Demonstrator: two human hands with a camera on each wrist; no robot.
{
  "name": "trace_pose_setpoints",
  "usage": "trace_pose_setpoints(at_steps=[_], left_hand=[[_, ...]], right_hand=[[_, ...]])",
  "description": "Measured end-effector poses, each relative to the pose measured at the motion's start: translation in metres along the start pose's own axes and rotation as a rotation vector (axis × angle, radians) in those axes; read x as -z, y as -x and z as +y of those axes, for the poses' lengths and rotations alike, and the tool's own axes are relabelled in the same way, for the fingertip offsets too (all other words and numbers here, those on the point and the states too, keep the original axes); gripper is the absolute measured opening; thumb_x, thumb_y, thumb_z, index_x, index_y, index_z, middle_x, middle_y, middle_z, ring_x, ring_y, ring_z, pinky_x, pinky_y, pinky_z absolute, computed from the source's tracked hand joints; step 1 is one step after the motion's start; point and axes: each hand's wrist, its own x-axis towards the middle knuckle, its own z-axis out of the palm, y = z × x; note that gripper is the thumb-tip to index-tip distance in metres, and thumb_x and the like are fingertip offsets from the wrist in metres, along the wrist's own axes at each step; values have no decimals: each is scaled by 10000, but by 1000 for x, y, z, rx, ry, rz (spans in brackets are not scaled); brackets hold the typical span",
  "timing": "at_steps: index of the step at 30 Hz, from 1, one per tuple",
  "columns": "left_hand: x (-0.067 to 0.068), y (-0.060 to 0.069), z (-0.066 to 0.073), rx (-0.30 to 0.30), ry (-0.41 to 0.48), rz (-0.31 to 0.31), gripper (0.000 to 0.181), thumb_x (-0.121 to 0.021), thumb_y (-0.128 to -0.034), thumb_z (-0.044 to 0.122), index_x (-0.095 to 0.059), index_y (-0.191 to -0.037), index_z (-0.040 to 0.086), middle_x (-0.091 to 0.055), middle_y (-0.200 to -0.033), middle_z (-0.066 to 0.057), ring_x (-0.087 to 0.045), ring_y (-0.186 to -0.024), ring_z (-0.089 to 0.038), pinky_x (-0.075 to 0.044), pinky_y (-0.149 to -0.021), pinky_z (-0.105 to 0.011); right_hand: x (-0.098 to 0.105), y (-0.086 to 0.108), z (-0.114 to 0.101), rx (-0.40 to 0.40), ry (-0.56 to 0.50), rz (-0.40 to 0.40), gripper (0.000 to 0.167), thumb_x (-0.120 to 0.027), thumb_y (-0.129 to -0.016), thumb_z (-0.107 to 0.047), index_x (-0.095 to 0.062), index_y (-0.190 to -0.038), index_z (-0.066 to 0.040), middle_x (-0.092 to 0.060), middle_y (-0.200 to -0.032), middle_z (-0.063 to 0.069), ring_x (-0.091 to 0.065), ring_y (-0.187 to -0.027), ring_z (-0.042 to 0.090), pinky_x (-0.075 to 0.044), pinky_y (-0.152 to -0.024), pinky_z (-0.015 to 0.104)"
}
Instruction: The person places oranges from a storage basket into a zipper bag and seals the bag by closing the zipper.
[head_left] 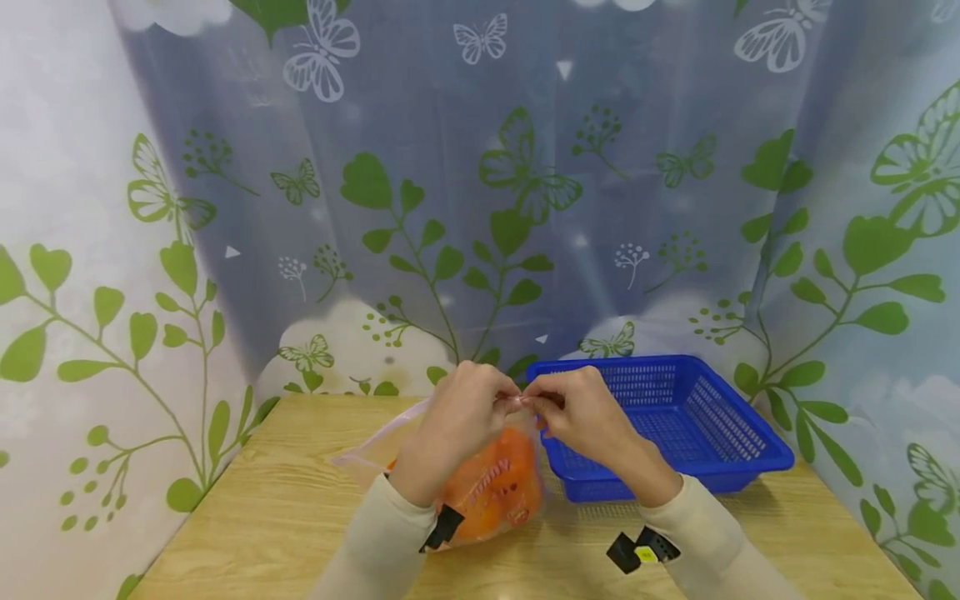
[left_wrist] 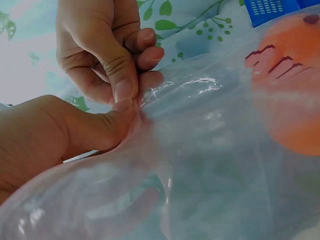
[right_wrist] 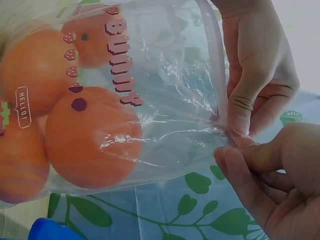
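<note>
A clear zip bag (head_left: 491, 500) printed with "Bunny" is at the middle of the table, below both hands. Several oranges (right_wrist: 95, 140) show through its plastic in the right wrist view. Its top edge is pinched at one corner between thumb and fingers of my left hand (head_left: 457, 421). Right beside it, my right hand (head_left: 581, 408) pinches the same edge, the fingertips of both hands meeting. The rest of the bag's mouth slants down to the left in the head view. The left wrist view shows the slack plastic (left_wrist: 200, 130) between the hands and the fruit.
A blue plastic basket (head_left: 667, 425) with perforated walls stands on the table just right of the bag. The wooden table (head_left: 262, 492) runs back to a curtain (head_left: 450, 208) patterned with leaves and butterflies, which also hangs at both sides.
</note>
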Motion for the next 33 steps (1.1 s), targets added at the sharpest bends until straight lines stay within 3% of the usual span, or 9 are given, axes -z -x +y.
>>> trace_pose_setpoints(at_steps=[4,9,20,26,33], left_hand=[[4,4,1,26,11,-20,88,-764,-907,69,-848,-928,86,-790,-808,-49,-410,-510,-65,-268,-469,-158],[10,11,-2,70,-1,-43,111,-755,-896,33,-842,-864,95,-676,-660,-11,-331,-521,-87,-227,-483,-193],[16,21,-18,88,-63,11,47,-823,-847,85,-844,-824,121,-771,-776,-13,-507,-598,-101,-367,-502,-195],[19,26,-22,162,-59,-7,42,-814,-863,111,-844,-858,140,-775,-860,-8,-584,-674,-106,-440,-511,-216],[24,31,-29,201,-42,-10,55,-813,-864,107,-846,-891,141,-765,-888,-17,-619,-682,-111,-458,-513,-227]], right_hand=[[0,0,-3,16,-1,3,140,-714,-929,17,-793,-834,-49,-702,-628,50,-565,-476,-41,-529,-462,166],[2,1,-4,-19,10,29,128,-724,-921,14,-798,-839,-51,-730,-670,63,-601,-491,-24,-538,-469,165],[6,1,3,-86,-25,29,83,-732,-917,6,-788,-862,-20,-738,-688,84,-639,-541,6,-568,-493,190],[11,1,8,-92,1,28,69,-754,-918,-49,-811,-885,-73,-768,-758,53,-658,-599,27,-569,-526,213],[17,-1,12,-113,20,18,53,-773,-908,-80,-819,-897,-106,-787,-830,35,-710,-687,111,-600,-630,215]])
